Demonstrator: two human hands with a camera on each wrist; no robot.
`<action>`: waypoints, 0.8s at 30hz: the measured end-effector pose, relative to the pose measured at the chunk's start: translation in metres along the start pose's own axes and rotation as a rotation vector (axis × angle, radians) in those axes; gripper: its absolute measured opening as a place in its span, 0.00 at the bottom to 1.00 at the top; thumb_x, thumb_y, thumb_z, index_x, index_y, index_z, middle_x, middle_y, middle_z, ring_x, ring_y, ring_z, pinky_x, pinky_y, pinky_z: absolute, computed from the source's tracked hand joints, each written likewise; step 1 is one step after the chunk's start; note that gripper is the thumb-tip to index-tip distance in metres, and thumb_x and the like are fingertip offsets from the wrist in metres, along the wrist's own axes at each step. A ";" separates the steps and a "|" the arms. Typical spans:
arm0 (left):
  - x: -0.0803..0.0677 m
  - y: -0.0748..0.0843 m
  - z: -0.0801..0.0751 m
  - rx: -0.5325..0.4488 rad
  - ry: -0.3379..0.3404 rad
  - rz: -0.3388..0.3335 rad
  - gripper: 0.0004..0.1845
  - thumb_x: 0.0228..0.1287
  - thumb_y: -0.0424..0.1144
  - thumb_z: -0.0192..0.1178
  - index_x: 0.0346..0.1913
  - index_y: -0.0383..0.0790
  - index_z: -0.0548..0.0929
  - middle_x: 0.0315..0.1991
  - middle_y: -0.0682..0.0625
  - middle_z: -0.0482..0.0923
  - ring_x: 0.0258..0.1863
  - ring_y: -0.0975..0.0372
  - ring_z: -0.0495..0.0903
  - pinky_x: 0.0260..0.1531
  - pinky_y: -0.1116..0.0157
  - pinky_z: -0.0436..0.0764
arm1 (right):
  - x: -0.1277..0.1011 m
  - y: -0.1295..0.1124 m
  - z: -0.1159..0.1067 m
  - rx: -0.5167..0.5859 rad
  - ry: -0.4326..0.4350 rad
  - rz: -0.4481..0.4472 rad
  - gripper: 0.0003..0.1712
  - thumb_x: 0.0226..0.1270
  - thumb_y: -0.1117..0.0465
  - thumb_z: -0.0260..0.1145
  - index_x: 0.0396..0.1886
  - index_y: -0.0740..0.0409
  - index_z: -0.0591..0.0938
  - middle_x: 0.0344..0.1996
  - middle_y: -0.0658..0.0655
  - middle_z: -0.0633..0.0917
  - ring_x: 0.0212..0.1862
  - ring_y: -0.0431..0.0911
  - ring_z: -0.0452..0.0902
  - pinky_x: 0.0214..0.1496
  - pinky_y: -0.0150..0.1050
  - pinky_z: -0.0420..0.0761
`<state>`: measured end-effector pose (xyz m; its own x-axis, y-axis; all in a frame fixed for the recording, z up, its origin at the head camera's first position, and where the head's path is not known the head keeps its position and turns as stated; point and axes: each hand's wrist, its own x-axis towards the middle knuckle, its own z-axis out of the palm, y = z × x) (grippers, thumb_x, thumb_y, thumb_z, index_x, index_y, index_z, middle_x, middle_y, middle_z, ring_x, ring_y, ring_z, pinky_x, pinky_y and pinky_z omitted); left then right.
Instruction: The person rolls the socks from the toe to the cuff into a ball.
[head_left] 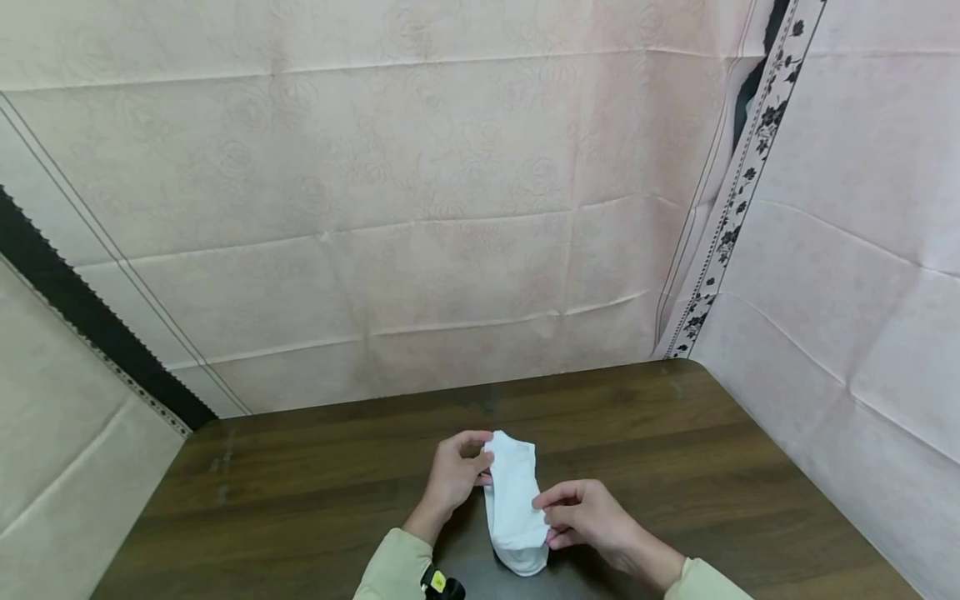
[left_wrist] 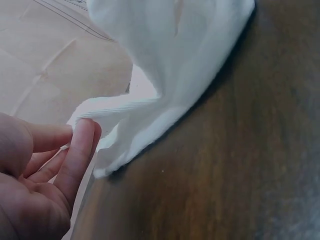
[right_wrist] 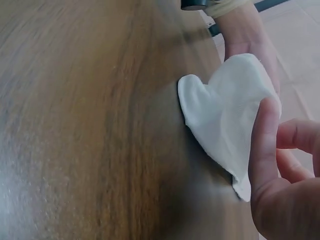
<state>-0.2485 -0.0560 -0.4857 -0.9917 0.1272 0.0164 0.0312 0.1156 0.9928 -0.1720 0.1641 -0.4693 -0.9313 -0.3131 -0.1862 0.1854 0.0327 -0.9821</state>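
Head view: white sock (head_left: 516,500) lies near the table's (head_left: 675,467) front edge, long axis running front to back, between both hands. Left hand (head_left: 452,477) pinches its far end, right hand (head_left: 588,515) its near side. Left wrist view: fingers (left_wrist: 80,150) curl on the ribbed cuff. Right wrist view: thumb (right_wrist: 263,130) presses the sock's edge

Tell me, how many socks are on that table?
1. A white sock lies on the dark wooden table, the left hand pinching its far end, the right hand its side. A second beneath could be hidden.
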 end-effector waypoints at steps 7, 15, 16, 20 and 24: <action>0.000 -0.001 0.000 0.023 -0.002 -0.005 0.13 0.66 0.25 0.64 0.53 0.33 0.84 0.49 0.39 0.79 0.32 0.58 0.83 0.31 0.60 0.86 | 0.000 0.005 -0.003 -0.051 -0.018 -0.018 0.11 0.67 0.74 0.63 0.46 0.78 0.81 0.24 0.56 0.81 0.24 0.43 0.80 0.29 0.37 0.84; -0.001 -0.002 -0.003 0.079 0.011 0.040 0.13 0.65 0.24 0.64 0.52 0.30 0.84 0.47 0.39 0.80 0.26 0.59 0.81 0.28 0.61 0.85 | 0.000 0.008 -0.002 -0.131 -0.022 -0.086 0.11 0.62 0.77 0.63 0.44 0.77 0.82 0.28 0.56 0.79 0.22 0.45 0.79 0.27 0.40 0.84; -0.001 -0.003 -0.003 0.087 0.012 0.045 0.13 0.65 0.24 0.64 0.52 0.30 0.84 0.46 0.39 0.80 0.25 0.58 0.81 0.27 0.62 0.85 | 0.001 0.008 -0.002 -0.140 -0.021 -0.092 0.11 0.62 0.78 0.63 0.44 0.77 0.82 0.28 0.56 0.79 0.22 0.45 0.79 0.27 0.40 0.84; 0.000 -0.006 -0.005 0.128 0.014 0.054 0.13 0.64 0.23 0.64 0.51 0.29 0.84 0.43 0.40 0.80 0.24 0.58 0.81 0.26 0.62 0.84 | 0.001 0.010 -0.001 -0.172 -0.019 -0.109 0.11 0.62 0.78 0.62 0.44 0.76 0.82 0.28 0.56 0.79 0.22 0.46 0.79 0.26 0.42 0.85; -0.001 -0.007 -0.007 0.180 0.016 0.066 0.13 0.64 0.24 0.66 0.51 0.30 0.84 0.45 0.40 0.79 0.25 0.56 0.81 0.26 0.61 0.84 | 0.001 0.011 -0.002 -0.191 -0.026 -0.125 0.11 0.62 0.78 0.62 0.44 0.75 0.83 0.29 0.56 0.79 0.22 0.46 0.79 0.26 0.42 0.85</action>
<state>-0.2485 -0.0640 -0.4924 -0.9886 0.1253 0.0841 0.1168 0.2820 0.9523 -0.1718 0.1656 -0.4802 -0.9344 -0.3503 -0.0643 0.0039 0.1703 -0.9854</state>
